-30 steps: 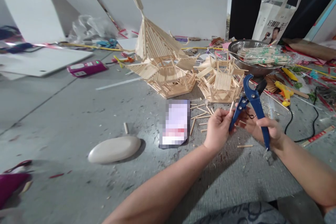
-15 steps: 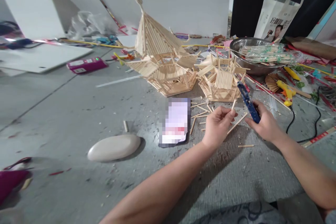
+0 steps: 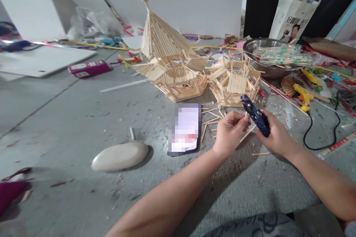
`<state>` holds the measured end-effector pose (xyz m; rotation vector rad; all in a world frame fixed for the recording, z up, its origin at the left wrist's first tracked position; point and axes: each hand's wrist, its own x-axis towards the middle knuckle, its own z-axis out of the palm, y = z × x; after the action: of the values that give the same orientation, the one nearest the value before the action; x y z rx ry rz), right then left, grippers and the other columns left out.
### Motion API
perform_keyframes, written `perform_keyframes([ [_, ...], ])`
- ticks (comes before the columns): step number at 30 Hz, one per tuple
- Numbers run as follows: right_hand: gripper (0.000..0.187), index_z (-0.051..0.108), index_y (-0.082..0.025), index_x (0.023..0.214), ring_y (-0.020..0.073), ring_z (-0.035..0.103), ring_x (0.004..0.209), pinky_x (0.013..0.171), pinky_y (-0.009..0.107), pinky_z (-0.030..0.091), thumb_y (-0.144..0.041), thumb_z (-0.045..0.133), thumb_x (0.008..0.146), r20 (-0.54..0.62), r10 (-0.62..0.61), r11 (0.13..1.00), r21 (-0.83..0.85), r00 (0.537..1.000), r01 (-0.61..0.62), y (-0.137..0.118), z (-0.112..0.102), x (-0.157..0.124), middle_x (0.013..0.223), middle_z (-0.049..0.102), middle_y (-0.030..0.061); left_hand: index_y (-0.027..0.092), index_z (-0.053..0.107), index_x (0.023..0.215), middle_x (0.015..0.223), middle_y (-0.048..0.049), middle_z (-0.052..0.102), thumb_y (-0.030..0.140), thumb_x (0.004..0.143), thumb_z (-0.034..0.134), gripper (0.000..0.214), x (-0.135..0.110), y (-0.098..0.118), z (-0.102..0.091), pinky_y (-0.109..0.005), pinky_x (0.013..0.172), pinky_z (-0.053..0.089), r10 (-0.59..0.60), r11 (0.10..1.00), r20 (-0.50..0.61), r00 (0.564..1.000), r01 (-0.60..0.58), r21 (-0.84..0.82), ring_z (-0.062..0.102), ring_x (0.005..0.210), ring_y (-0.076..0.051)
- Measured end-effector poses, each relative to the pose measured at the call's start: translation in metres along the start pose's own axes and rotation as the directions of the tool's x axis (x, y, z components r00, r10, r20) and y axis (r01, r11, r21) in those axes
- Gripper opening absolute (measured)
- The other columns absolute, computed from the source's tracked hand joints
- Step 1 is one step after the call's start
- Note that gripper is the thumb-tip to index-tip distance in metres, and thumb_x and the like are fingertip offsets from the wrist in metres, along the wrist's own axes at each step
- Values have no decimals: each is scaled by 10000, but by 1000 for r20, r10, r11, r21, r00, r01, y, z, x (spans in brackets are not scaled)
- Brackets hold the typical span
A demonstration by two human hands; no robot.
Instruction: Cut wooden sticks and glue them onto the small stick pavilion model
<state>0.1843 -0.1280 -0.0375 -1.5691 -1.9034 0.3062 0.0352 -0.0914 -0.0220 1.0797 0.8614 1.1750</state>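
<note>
My left hand point(image 3: 228, 132) pinches a short wooden stick point(image 3: 246, 114) between thumb and fingers; most of the stick is hidden. In my right hand point(image 3: 278, 133) is a pair of dark blue pliers point(image 3: 258, 119), gripped by the handles, with its jaws at the upper end of that stick. Whether the jaws touch the wood I cannot tell. Below my hands a longer loose stick point(image 3: 247, 135) slants across the floor. Just beyond stands a small pavilion-like stick model point(image 3: 236, 83), and to its left a larger stick model point(image 3: 164, 39) with a tall pointed roof.
A phone point(image 3: 185, 129) lies left of my left hand, beside several cut sticks point(image 3: 210, 121). Farther left rests a smooth grey oval object point(image 3: 120, 156). At right are a yellow glue gun point(image 3: 303, 96) with a black cord and a metal bowl point(image 3: 274, 72) of packaged sticks.
The pliers have moved left and slightly down, bringing their jaws to the stick in my left hand. My left hand has barely moved.
</note>
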Motion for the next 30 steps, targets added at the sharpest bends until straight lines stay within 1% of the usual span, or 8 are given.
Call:
perform_keyframes([
  [5, 532, 337, -190, 1245, 288, 532, 1042, 881, 470, 401, -259, 498, 742, 11, -12, 1000, -9, 1000, 13, 2, 0, 0, 1122, 553, 152, 149, 522, 573, 464, 40, 535, 293, 661, 665, 222, 0, 2, -1, -181, 442, 398, 2, 1000, 17, 1000, -2, 13, 467, 420, -49],
  [9, 539, 335, -155, 1253, 288, 534, 1036, 872, 457, 413, -255, 487, 746, 39, -22, 1000, -16, 999, 22, 1, -2, 1, 1128, 550, 168, 145, 533, 577, 468, 36, 542, 285, 659, 668, 211, 1, 0, -2, -179, 443, 397, 0, 1000, 14, 1000, -1, 26, 470, 420, -49],
  [13, 513, 358, -143, 1231, 274, 549, 1005, 859, 436, 424, -252, 479, 745, 28, -27, 999, -32, 999, 28, 2, -1, 1, 1083, 573, 155, 145, 527, 568, 453, 44, 522, 296, 655, 669, 225, 2, -1, -4, -175, 423, 381, 1, 999, 20, 1000, -2, 35, 461, 412, -48],
  [16, 473, 412, -156, 1171, 268, 563, 965, 833, 426, 434, -241, 499, 714, 13, -13, 1000, -27, 1000, 14, 3, 0, 1, 1046, 590, 143, 147, 525, 557, 443, 46, 510, 304, 647, 673, 234, 2, 0, -4, -173, 412, 372, -5, 999, 25, 1000, 4, 43, 448, 406, -46],
  [20, 416, 469, -188, 1082, 247, 583, 862, 770, 403, 449, -217, 511, 670, 9, 20, 1000, -8, 1000, -20, 3, -2, 1, 954, 615, 104, 150, 532, 560, 443, 44, 512, 309, 648, 670, 228, 2, -1, -4, -175, 413, 376, -5, 999, 20, 1000, 4, 51, 448, 410, -47],
  [25, 313, 503, -196, 980, 209, 584, 737, 673, 339, 448, -224, 501, 669, 25, 53, 998, -20, 998, -53, 2, -2, 1, 813, 624, 61, 152, 530, 561, 445, 42, 514, 304, 649, 667, 224, 2, -1, -4, -175, 417, 383, -15, 999, 17, 1000, 14, 40, 456, 414, -49],
  [30, 212, 518, -211, 879, 157, 545, 585, 577, 279, 416, -236, 511, 669, 39, 127, 992, 16, 991, -128, 1, -2, 1, 667, 590, 3, 147, 529, 570, 454, 36, 525, 320, 652, 669, 237, 1, 1, -3, -178, 426, 396, -21, 999, 7, 1000, 21, 47, 462, 421, -51],
])
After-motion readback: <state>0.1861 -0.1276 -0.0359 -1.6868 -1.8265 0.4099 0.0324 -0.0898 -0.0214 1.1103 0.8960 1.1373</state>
